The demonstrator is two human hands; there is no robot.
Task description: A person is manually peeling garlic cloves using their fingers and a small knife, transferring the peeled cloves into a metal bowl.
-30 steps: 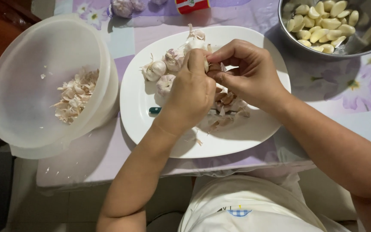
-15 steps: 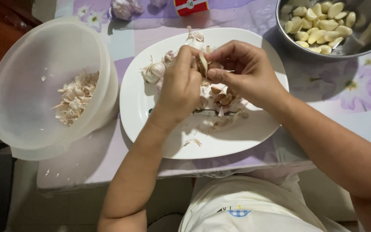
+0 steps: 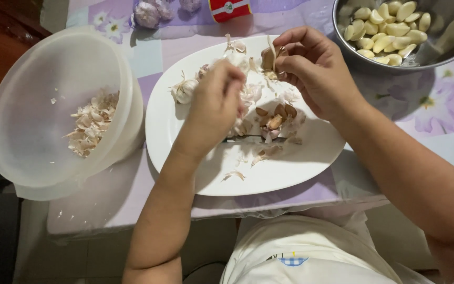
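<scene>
Head view, looking down on a table under a lilac flowered plastic cloth [image 3: 437, 113].

Item held: small brown-skinned garlic clove with loose papery husk [image 3: 268, 57], pinched between thumb and fingertips of the right hand [image 3: 316, 71], raised over the far edge of the white oval ceramic plate [image 3: 290, 173]. Right hand closed on it at the tips.

Left hand [image 3: 214, 108]: hovering palm-down over the plate's middle, fingers curled, blurred; whether it holds a scrap of husk cannot be told.

On the plate: cluster of unpeeled brown cloves and torn husk [image 3: 274, 117] just beside the left hand; whole white garlic bulb [image 3: 184, 90] at the plate's left side; stray husk flake [image 3: 234, 174] nearer the body.

Surroundings: translucent white plastic bowl [image 3: 32, 158] to the left, holding a heap of dry garlic skins [image 3: 89, 123]; round steel bowl [image 3: 437, 58] at upper right, holding peeled pale-yellow cloves [image 3: 387, 29]; more whole purple-tinged bulbs [image 3: 148, 11] and a red-and-white packet [image 3: 232, 8] at the far edge.

Handling notes, by judgement: the clove is light, firm and rigid, unlikely to crush under finger pressure. Its husk is thin, brittle and tears in flakes. Once bared, the clove likely turns slightly tacky and smooth. Best grip is across the flat sides, leaving the pointed tip or root end free for the nails to lift the husk.
</scene>
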